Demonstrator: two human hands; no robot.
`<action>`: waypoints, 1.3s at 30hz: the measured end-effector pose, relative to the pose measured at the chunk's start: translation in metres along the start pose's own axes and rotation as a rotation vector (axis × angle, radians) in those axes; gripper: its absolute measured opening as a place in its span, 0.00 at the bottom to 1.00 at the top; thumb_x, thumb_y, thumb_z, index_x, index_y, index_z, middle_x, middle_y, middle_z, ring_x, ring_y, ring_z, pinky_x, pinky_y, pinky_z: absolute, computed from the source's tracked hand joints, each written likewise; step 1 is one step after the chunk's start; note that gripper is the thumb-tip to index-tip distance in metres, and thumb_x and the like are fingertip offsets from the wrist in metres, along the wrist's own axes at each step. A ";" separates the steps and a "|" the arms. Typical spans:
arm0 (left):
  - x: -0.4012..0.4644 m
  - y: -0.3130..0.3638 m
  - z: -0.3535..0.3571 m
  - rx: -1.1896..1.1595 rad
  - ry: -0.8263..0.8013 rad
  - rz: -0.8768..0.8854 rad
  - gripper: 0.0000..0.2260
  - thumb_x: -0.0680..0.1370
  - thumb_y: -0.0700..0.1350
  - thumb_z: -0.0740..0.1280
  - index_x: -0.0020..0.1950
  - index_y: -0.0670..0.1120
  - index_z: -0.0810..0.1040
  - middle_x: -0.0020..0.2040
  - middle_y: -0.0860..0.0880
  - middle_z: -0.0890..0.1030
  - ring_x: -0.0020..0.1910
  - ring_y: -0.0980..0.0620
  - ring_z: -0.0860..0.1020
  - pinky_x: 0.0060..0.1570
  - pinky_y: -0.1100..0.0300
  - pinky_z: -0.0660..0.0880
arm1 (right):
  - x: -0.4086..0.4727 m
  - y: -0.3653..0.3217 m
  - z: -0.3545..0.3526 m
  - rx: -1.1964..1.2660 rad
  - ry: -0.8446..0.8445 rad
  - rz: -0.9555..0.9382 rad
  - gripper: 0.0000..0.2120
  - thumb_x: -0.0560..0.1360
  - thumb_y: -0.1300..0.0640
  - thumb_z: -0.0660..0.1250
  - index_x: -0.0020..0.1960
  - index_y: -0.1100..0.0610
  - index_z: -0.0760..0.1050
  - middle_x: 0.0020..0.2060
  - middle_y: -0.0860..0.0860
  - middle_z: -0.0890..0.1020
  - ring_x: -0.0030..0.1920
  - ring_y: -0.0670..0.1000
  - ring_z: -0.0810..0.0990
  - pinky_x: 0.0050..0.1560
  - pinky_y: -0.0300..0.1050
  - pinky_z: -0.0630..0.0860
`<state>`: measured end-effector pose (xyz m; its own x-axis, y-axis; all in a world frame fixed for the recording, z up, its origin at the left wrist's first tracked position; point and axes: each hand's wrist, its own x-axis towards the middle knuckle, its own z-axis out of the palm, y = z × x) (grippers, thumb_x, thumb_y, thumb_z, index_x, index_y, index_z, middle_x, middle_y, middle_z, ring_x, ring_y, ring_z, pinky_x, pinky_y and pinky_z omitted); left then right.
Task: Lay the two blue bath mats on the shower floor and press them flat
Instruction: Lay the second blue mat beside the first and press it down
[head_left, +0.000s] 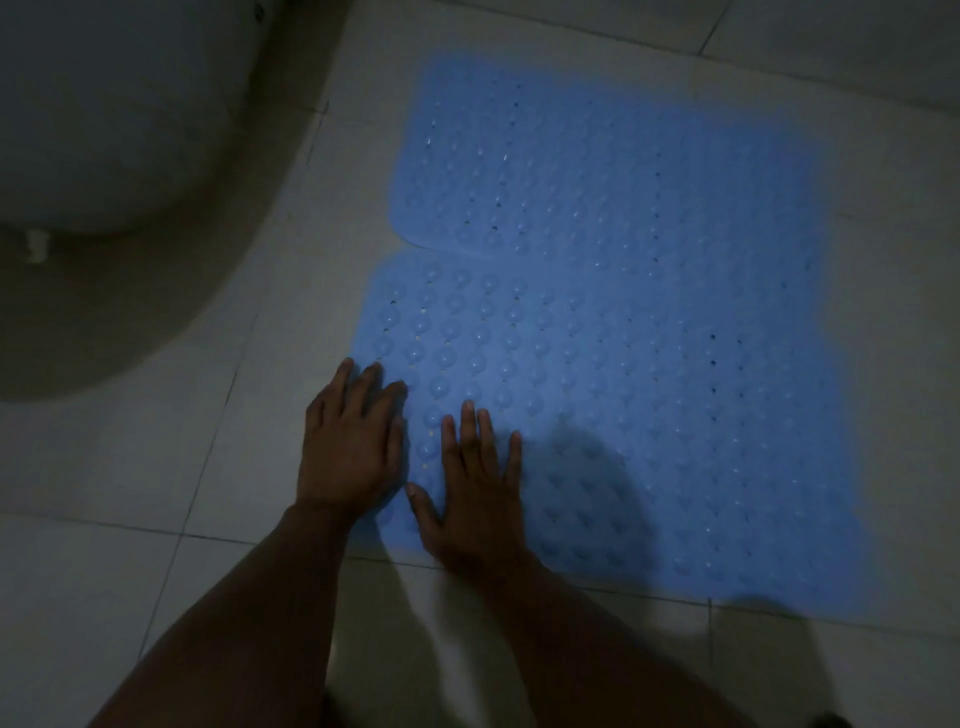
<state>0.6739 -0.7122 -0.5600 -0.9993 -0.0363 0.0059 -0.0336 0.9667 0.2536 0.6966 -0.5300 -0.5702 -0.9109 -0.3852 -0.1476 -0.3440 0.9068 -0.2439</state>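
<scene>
Two blue bath mats with bumps and small holes lie side by side on the pale tiled floor. The far mat (597, 171) overlaps the near mat (649, 415) along their shared edge. My left hand (350, 447) lies flat, fingers straight, on the near mat's left edge. Beside it, my right hand (475, 493) presses palm down with spread fingers on the near-left part of the same mat. Both forearms reach in from the bottom of the view.
A white toilet bowl (114, 130) on its base stands at the upper left, close to the mats' left side. Pale floor tiles (104, 597) with dark grout lines surround the mats. The light is dim.
</scene>
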 end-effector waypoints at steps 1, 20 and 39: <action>0.001 0.002 -0.001 -0.004 0.004 -0.001 0.22 0.82 0.53 0.55 0.73 0.47 0.74 0.76 0.42 0.70 0.80 0.40 0.60 0.70 0.42 0.63 | 0.000 0.002 -0.001 0.024 -0.029 0.003 0.39 0.80 0.35 0.51 0.83 0.56 0.48 0.82 0.55 0.44 0.82 0.55 0.40 0.78 0.66 0.39; -0.009 0.160 0.059 0.040 -0.194 0.285 0.34 0.83 0.65 0.51 0.83 0.46 0.55 0.83 0.42 0.50 0.82 0.39 0.45 0.78 0.37 0.51 | 0.043 0.159 -0.117 0.417 0.241 0.228 0.19 0.82 0.45 0.58 0.46 0.57 0.79 0.38 0.51 0.84 0.41 0.53 0.82 0.44 0.53 0.79; 0.021 0.177 0.019 -0.003 -0.163 0.143 0.23 0.77 0.54 0.55 0.66 0.49 0.80 0.68 0.45 0.78 0.69 0.39 0.73 0.65 0.44 0.66 | -0.034 0.166 -0.071 0.111 0.135 0.092 0.28 0.80 0.44 0.55 0.73 0.59 0.71 0.71 0.61 0.74 0.73 0.63 0.70 0.69 0.60 0.70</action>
<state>0.6464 -0.5375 -0.5332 -0.9832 0.1424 -0.1145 0.1080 0.9583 0.2646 0.6543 -0.3537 -0.5375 -0.9622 -0.2685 -0.0461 -0.2375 0.9096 -0.3409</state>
